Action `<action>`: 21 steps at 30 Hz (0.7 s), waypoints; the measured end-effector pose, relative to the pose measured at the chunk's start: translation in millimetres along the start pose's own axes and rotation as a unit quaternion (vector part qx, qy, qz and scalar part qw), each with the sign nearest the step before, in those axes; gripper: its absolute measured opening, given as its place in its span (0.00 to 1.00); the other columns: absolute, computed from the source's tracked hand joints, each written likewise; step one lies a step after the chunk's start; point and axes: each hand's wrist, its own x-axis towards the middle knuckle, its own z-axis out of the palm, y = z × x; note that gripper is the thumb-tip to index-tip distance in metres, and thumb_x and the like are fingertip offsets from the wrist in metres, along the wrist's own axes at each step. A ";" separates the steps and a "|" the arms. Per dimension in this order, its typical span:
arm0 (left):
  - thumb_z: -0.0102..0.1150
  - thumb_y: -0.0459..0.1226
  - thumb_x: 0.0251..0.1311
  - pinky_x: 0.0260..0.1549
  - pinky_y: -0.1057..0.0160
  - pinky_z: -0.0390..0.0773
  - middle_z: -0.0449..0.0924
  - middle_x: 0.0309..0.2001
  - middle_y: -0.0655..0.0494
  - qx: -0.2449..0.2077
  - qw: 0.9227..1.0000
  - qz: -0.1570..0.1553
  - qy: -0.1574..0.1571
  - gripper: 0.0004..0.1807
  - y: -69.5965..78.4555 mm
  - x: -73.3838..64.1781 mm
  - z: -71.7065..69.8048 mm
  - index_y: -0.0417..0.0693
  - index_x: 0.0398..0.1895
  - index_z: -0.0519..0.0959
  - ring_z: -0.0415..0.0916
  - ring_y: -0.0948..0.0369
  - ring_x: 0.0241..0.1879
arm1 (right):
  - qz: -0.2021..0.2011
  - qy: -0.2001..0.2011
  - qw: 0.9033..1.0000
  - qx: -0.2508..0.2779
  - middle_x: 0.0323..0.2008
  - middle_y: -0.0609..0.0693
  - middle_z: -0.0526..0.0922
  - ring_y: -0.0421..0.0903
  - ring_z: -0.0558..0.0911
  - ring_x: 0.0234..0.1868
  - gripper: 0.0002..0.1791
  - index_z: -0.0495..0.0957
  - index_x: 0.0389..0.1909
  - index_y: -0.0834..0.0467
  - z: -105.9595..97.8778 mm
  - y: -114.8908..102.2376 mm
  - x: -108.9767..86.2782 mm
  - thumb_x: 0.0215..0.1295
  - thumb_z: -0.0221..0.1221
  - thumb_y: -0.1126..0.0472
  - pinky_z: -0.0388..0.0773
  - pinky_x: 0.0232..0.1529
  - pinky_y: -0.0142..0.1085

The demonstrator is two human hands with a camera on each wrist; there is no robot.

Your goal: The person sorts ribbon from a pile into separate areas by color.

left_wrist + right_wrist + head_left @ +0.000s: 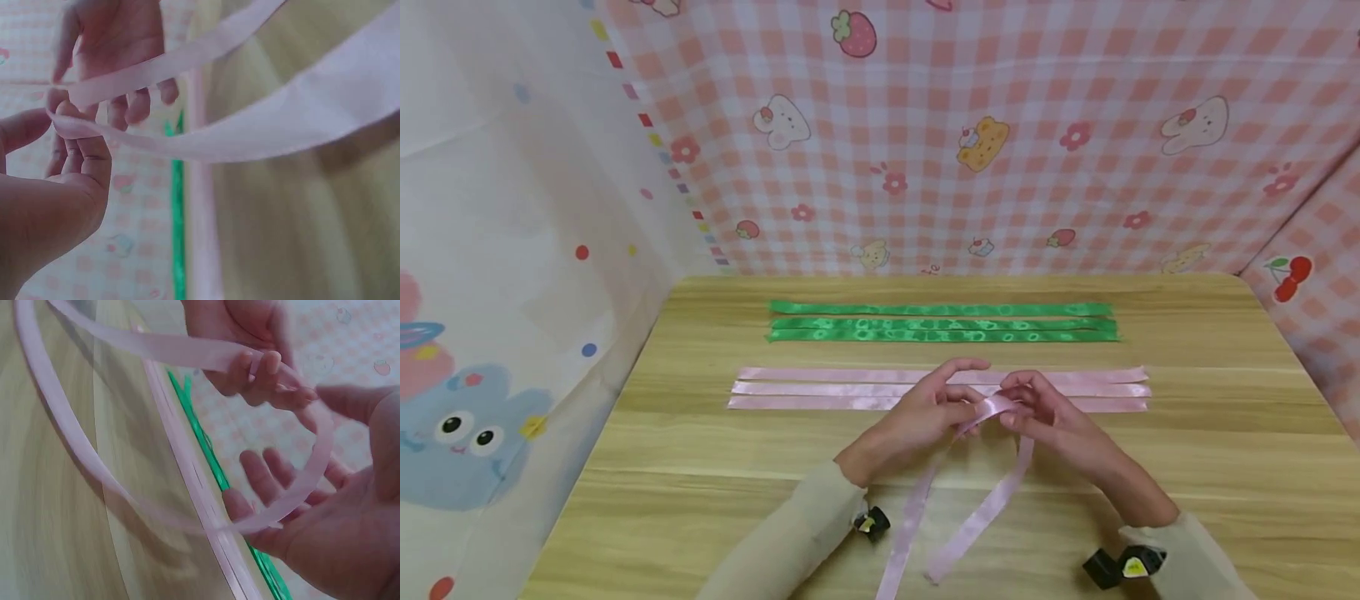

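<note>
A loose pink satin ribbon (981, 517) is bent into a loop, its two tails hanging toward the front of the table. My left hand (928, 408) pinches the bend between thumb and fingers, as the left wrist view shows on the ribbon (262, 142). Facing it is my right hand (1063, 429). In the right wrist view, the right hand's (350, 531) fingers are spread and loosely bent, with the ribbon (319, 450) running across them. The right thumb tip is close to the left fingertips; whether it presses the ribbon is unclear.
Behind the hands lie three parallel pink ribbons (820, 389), partly covered by them. Farther back are three green ribbons (940, 335), also laid straight across the wooden table (700, 500). A checked cloth (880, 100) hangs along the table's back edge.
</note>
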 end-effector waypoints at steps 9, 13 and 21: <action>0.60 0.31 0.66 0.24 0.68 0.68 0.85 0.36 0.46 0.162 0.985 0.056 -0.022 0.27 30.3 -18.7 -25.1 0.55 0.67 0.68 0.68 0.63 0.23 | -0.071 -0.022 0.995 0.063 0.33 0.45 0.79 0.43 0.76 0.33 0.11 0.68 0.50 0.56 1.9 -24.5 2.9 0.74 0.48 0.72 0.77 0.37 0.30; 0.57 0.27 0.67 0.25 0.69 0.68 0.84 0.37 0.40 0.200 0.976 0.042 -0.069 0.25 41.4 -34.7 -46.3 0.49 0.65 0.70 0.70 0.63 0.24 | -0.086 -0.016 0.995 0.046 0.31 0.45 0.77 0.45 0.70 0.27 0.12 0.68 0.49 0.59 -3.8 -34.1 -3.2 0.72 0.50 0.75 0.67 0.24 0.37; 0.53 0.27 0.69 0.26 0.67 0.71 0.85 0.36 0.43 0.193 0.978 0.037 -0.072 0.21 43.3 -57.5 -82.1 0.43 0.64 0.71 0.70 0.60 0.25 | -0.104 -0.033 0.993 0.038 0.37 0.44 0.80 0.36 0.79 0.38 0.17 0.71 0.50 0.59 -20.0 -36.0 -11.3 0.69 0.49 0.80 0.78 0.37 0.27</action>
